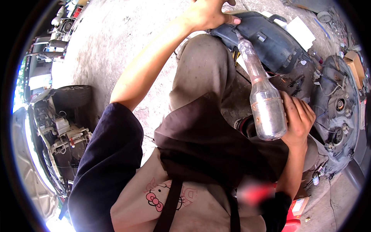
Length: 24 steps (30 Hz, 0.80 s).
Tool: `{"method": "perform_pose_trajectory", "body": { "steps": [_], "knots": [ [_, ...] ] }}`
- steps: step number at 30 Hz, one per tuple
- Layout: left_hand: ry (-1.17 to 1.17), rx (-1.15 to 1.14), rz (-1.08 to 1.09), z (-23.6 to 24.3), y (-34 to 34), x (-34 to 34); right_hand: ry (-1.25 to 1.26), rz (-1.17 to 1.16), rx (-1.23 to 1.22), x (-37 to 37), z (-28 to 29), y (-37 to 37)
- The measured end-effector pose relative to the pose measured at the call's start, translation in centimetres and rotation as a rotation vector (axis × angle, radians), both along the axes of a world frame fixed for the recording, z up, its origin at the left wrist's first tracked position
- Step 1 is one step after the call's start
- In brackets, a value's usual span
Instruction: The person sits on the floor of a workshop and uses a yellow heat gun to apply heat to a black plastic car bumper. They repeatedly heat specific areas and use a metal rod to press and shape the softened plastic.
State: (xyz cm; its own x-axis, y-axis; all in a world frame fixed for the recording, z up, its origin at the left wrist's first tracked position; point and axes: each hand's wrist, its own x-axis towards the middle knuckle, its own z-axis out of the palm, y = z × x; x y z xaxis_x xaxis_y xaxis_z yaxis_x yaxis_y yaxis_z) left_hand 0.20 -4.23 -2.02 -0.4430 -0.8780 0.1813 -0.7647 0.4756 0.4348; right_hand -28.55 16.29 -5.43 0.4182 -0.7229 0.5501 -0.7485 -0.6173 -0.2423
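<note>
Pose | left hand (208,14) outstretched, thumb at black housing (270,44), grip unclear | right hand (299,120) curled round bottle (267,112)

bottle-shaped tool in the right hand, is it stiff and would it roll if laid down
The bottle-shaped tool is probably stiff, as its body and long neck look hard. Laid down, it might roll, since the body looks round, though any handle hidden by the right hand could stop it. Its shiny surface may feel slippery.
</note>
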Motion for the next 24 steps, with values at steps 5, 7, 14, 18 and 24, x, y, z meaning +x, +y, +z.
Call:
{"method": "perform_pose_trajectory", "body": {
  "steps": [5,7,14,18,24],
  "knots": [
    [-0.028,-0.016,-0.003,0.15,0.01,-0.21,-0.005,0.010,-0.001,0.16,-0.06,-0.12],
    [-0.025,-0.007,-0.003,0.08,0.03,-0.19,0.008,-0.001,-0.009,0.24,-0.10,-0.14],
    [-0.021,-0.009,-0.011,-0.24,-0.24,-0.03,0.006,-0.002,-0.017,0.28,0.29,-0.25],
    [-0.006,-0.015,-0.026,-0.42,-0.42,0.07,0.000,0.014,-0.028,0.13,0.45,-0.22],
    [-0.007,-0.015,-0.028,-0.35,-0.45,-0.03,0.006,-0.002,-0.015,0.07,0.10,-0.11]
  ]
}}
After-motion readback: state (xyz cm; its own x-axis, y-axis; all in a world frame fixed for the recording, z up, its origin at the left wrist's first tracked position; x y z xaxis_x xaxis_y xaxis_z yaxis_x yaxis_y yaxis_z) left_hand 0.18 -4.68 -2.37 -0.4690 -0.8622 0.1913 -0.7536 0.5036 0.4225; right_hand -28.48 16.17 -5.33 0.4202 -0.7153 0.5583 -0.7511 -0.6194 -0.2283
